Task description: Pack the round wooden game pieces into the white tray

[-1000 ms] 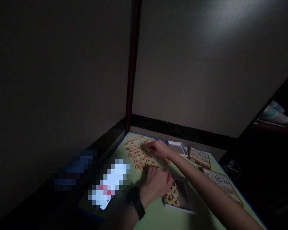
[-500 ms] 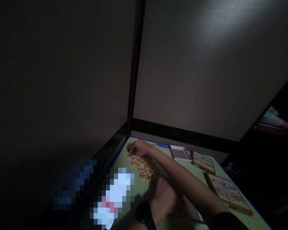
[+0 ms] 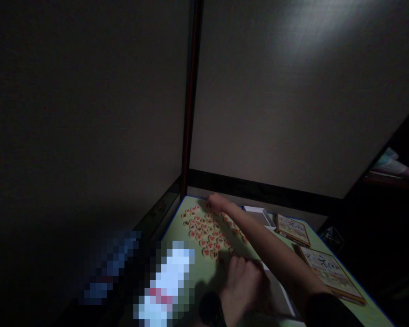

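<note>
Several round wooden game pieces (image 3: pixel 204 231) with red and dark marks lie in rows on a green table (image 3: pixel 204 272). My right hand (image 3: pixel 216 203) reaches across to the far edge of the pieces, near the table's back corner, with its fingers bunched together. Whether it holds a piece is too dark to see. My left hand (image 3: pixel 243 284), with a dark watch (image 3: pixel 209 311) on the wrist, rests near the front end of the rows. Its fingers curl down beside a shallow white box (image 3: pixel 282 297), which my right forearm partly hides.
An open white box (image 3: pixel 259 215) stands at the back of the table. Two printed flat lids or boards (image 3: pixel 292 228) (image 3: pixel 329 270) lie along the right side. A blurred-out bright object (image 3: pixel 163 286) sits at the table's left edge. Dim walls close in behind.
My right hand has swung from the far left corner of the pieces to their far middle edge. My left hand stays low by the box. The view has shifted slightly.
</note>
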A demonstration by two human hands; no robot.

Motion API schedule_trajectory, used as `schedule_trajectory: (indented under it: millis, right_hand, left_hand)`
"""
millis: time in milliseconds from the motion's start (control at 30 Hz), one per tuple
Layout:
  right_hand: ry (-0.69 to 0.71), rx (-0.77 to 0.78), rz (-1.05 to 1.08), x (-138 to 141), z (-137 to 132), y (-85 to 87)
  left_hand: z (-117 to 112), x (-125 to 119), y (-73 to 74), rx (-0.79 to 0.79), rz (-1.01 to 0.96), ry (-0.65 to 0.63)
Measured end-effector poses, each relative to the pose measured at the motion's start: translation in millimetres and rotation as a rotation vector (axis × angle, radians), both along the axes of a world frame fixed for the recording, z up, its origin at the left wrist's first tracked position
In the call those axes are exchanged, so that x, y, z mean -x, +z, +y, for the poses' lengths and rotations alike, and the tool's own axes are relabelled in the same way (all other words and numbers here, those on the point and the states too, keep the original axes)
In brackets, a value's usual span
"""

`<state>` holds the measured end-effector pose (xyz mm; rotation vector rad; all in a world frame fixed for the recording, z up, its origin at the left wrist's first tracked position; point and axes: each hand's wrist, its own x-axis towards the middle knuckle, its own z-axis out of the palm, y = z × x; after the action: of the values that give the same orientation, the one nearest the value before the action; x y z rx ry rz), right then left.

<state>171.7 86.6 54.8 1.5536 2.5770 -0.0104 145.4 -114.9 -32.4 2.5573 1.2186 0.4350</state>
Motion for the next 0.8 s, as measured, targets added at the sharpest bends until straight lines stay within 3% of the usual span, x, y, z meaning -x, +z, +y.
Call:
schedule_trajectory:
  millis: [100, 233, 400, 533, 800]
  right_hand:
    - [0.005, 0.008, 0.035, -17.7, -6.3, -0.5]
    - [0.069, 0.045, 0.114, -33.1, -31.6, 3.5]
    - [0.205, 0.175, 0.180, -38.4, -94.5, 4.5]
    - [0.228, 0.087, 0.094, -33.2, -138.6, -0.7]
    - [0.258, 0.044, 0.002, -22.4, -151.7, -14.2]
  left_hand:
    - [-6.0, -4.6, 5.8, -0.103, 0.067, -0.140]
    - [-24.1, -7.9, 9.3, -0.336, -0.046, -0.367]
    - [-33.6, -11.6, 1.6, -0.403, -0.112, -0.377]
    - [-24.6, -12.9, -0.5, -0.409, -0.131, -0.502]
    - [-18.2, -12.6, 4.2, -0.403, -0.122, -0.556]
